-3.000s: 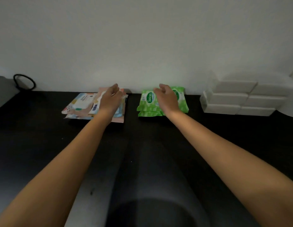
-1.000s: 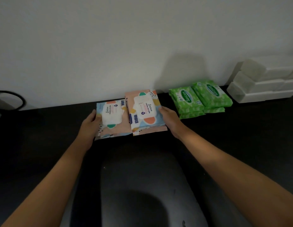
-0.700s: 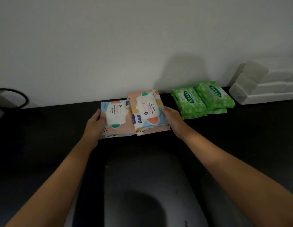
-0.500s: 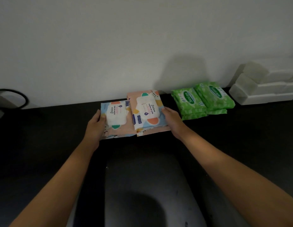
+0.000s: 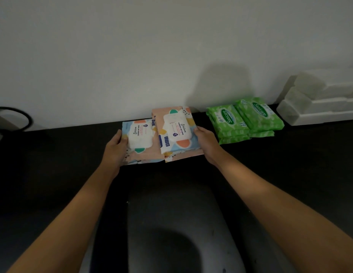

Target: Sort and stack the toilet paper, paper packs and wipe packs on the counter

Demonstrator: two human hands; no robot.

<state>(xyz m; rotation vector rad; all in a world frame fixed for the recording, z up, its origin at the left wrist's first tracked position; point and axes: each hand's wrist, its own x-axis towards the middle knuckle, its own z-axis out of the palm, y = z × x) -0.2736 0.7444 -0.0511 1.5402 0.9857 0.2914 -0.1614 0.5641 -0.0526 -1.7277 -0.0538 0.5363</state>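
1. Nearest the camera, two bare forearms reached forward over the dark counter (image 5: 53, 174), with a glossy grey reflection between them on its surface.

2. The left hand (image 5: 115, 149) lay against the left edge of the left pastel wipe stack (image 5: 141, 143). Its thumb rested on the top pack beside the white lid, and its fingers (image 5: 118, 134) were curled around the stack's side, so it gripped that stack.

3. The right hand (image 5: 206, 143) was pressed against the right edge of the right pastel wipe stack (image 5: 176, 134), thumb on top and the other fingers wrapped down its side out of sight, closed around that stack as well.

4. The two pastel stacks lay flat on the counter, touching each other along their inner edges. The right one sat a little farther back and was slightly skewed. More packs showed beneath each top pack.

5. Just to the right of the right hand, apart from the pastel packs, two stacks of green wipe packs (image 5: 244, 119) sat side by side, touching, near the wall.

6. Farther right, at the edge of view, white paper packs (image 5: 317, 103) were piled in stepped layers against the wall (image 5: 152, 46).

7. At the far left, a black cable loop (image 5: 23, 119) lay near the wall, well apart from everything else.
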